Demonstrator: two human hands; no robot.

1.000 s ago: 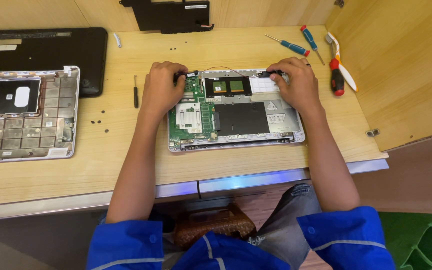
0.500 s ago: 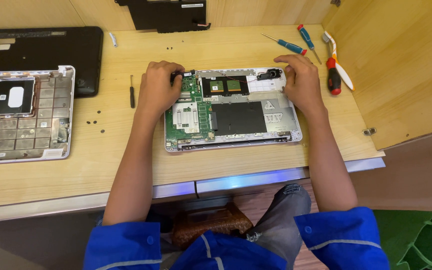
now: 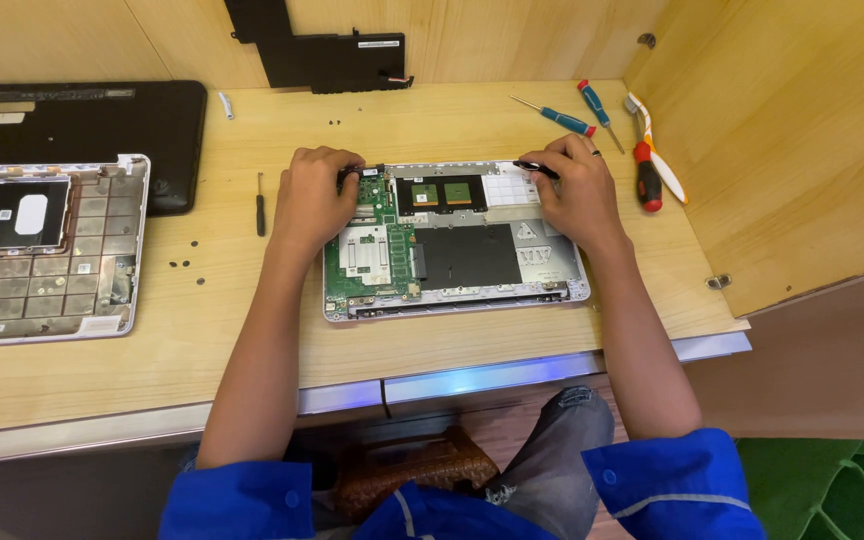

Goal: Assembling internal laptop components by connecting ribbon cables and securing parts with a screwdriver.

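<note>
The opened laptop base (image 3: 457, 240) lies flat at mid-desk (image 3: 452, 350), circuit board exposed. Left hand (image 3: 314, 195) closes on its rear left corner; right hand (image 3: 577, 190) pinches a thin black part (image 3: 535, 168) at the rear right corner. Judged light, rigid and fragile: best held by the casing edges, never the board. Fingertips and hinge area are hidden.

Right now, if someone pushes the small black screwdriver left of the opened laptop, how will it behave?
The small black screwdriver looks thin and light, so it would probably slide easily on the smooth wooden table. Its round shaft may roll sideways. It lies apart from the left hand.
</note>
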